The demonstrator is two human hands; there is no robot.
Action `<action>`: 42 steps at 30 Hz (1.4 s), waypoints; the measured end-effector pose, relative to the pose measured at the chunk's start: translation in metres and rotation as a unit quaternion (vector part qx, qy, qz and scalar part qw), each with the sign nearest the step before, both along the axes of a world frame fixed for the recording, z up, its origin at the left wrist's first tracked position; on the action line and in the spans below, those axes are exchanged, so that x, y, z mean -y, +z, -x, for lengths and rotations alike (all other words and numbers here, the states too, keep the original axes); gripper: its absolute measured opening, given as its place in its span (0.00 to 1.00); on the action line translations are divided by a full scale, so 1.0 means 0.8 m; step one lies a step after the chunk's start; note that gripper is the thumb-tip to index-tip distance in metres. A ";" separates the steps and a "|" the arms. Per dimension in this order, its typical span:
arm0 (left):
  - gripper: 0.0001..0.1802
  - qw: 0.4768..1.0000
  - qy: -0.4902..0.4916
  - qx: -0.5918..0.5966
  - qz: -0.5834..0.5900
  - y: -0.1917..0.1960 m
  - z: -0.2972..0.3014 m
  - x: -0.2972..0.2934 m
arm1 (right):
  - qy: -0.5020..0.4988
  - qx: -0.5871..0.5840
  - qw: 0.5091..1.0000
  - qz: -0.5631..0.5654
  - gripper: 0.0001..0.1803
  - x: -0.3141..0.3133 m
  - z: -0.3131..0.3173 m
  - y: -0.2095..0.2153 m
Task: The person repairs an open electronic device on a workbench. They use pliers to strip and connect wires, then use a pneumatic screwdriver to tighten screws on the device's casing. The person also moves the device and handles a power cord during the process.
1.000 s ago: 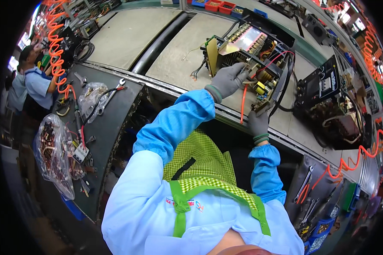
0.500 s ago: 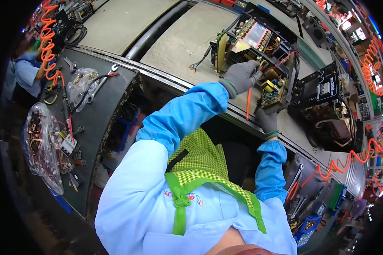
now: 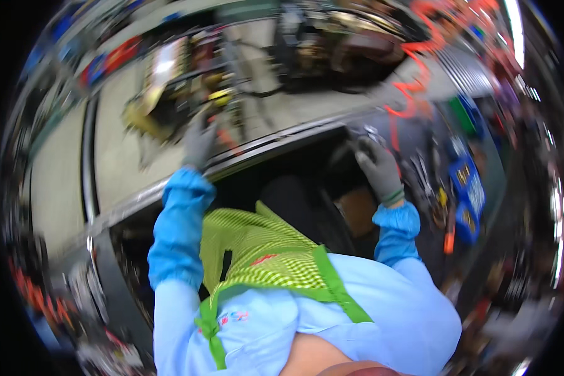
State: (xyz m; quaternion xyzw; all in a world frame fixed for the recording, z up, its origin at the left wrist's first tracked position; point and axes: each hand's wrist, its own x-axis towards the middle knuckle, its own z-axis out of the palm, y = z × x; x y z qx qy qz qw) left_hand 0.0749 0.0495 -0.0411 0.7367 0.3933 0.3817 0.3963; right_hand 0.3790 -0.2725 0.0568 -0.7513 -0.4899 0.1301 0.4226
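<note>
Grey-gloved left hand (image 3: 198,143) touches the wired chassis (image 3: 182,81); right hand (image 3: 377,168) grasps a blurred tool (image 3: 365,136).

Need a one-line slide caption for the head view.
Blurred head view: gloved left hand on an open wired electrical unit on the bench, gloved right hand reaching among tools at the right.

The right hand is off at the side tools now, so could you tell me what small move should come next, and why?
Probably close the right hand on a tool in the side tray and bring it back. The left hand rests on the wired unit, while the right one sits apart among the tools; blur hides its grip.
</note>
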 end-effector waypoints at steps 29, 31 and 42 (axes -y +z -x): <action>0.27 0.992 0.088 -0.085 -0.001 0.025 0.104 -0.019 | -0.283 0.341 0.811 0.382 0.26 0.191 -0.389 -0.101; 0.27 0.997 0.043 -0.059 0.009 0.030 0.102 -0.017 | -0.271 0.310 0.876 0.253 0.27 0.232 -0.402 -0.085; 0.27 0.943 -0.301 0.051 -0.134 0.148 -0.011 0.160 | 0.147 -0.502 0.773 -0.358 0.20 0.123 -0.118 0.120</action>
